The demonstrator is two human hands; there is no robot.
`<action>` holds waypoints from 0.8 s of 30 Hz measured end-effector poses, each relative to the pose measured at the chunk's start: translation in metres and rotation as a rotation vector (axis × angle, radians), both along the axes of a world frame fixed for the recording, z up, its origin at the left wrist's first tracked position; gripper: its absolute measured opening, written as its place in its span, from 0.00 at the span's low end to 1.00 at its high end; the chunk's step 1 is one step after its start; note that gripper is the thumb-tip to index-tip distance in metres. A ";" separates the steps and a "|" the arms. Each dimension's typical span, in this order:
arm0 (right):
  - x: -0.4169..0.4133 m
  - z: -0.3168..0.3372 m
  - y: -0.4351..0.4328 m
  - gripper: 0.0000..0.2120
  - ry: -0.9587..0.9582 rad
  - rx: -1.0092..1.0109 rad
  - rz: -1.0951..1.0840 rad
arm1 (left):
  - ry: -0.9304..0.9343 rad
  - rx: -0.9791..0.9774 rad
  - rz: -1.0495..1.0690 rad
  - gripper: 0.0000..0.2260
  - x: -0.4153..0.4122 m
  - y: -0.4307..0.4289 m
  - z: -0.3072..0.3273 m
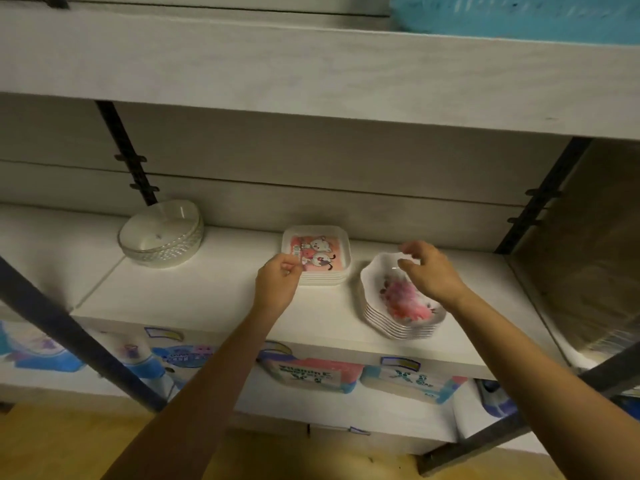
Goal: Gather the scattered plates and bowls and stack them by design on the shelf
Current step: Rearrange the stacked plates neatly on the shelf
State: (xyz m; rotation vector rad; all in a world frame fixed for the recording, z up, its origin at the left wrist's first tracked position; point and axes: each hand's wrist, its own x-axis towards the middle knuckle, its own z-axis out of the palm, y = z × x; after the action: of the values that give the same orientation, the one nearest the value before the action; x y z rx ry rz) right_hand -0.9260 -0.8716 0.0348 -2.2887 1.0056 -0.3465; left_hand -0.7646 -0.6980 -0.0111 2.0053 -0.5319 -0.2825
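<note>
A white shelf board (214, 299) is seen from above, backed by a pale wood-grain panel (311, 161) and roofed by a second pale board (311, 64). A yellowish wooden floor (69, 441) is visible beneath.

A stack of square plates (322, 254), printed with cartoon animals on pink, is set near the middle of the board, towards the back. Well to the left of that stack, nested clear glass bowls (161, 237) are placed against the panel. Just to its right and slightly nearer the front edge, a stack of scalloped white bowls (401, 306) with a pink flower print is found. The two stacks are not touching.

The left hand (277, 282) is held at the near left corner of the square plates, fingers curled with the tips against the top plate's rim. Whether the rim is pinched or only touched cannot be told. The right hand (429, 271) is held over the far side of the scalloped bowls, fingers spread and loosely bent, with nothing gripped. Part of the top bowl is hidden by it.

Behind and to the left of the square plates, a black slotted upright (128, 154) is fixed to the panel, and another (540, 202) is seen far to the right. A dark slanted bar (79, 334) crosses in front at lower left. Below the plates, colourfully printed packs (318, 372) are stored under the board. High above to the right, a blue basket (519, 19) is seen on the upper board.
</note>
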 end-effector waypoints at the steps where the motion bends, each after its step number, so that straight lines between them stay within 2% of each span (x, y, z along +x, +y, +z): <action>1: 0.010 0.001 0.006 0.17 0.023 0.002 0.028 | 0.013 0.020 -0.012 0.09 0.012 0.006 -0.001; 7: 0.078 0.003 0.038 0.19 0.172 0.055 0.048 | 0.078 0.156 -0.105 0.12 0.079 0.037 -0.003; 13: 0.116 -0.006 0.043 0.17 0.214 0.215 -0.064 | 0.272 0.189 -0.207 0.07 0.113 0.017 -0.012; 15: 0.122 -0.011 0.039 0.22 0.235 0.258 -0.099 | 0.318 0.203 -0.232 0.11 0.118 0.005 -0.017; 18: 0.133 -0.019 0.032 0.23 0.324 0.210 -0.120 | 0.388 0.190 -0.230 0.08 0.121 -0.012 -0.020; 21: 0.144 -0.022 0.027 0.20 0.398 0.155 -0.118 | 0.441 0.204 -0.297 0.18 0.122 -0.029 -0.025; 24: 0.152 -0.028 0.024 0.19 0.473 0.106 -0.047 | 0.370 0.244 -0.315 0.16 0.121 -0.044 -0.027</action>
State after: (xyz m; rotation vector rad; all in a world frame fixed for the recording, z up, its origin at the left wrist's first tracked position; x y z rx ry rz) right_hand -0.7739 -0.8473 0.0072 -2.3003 1.2708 0.2401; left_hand -0.6436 -0.7415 -0.0386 2.0289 -0.5946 -0.9302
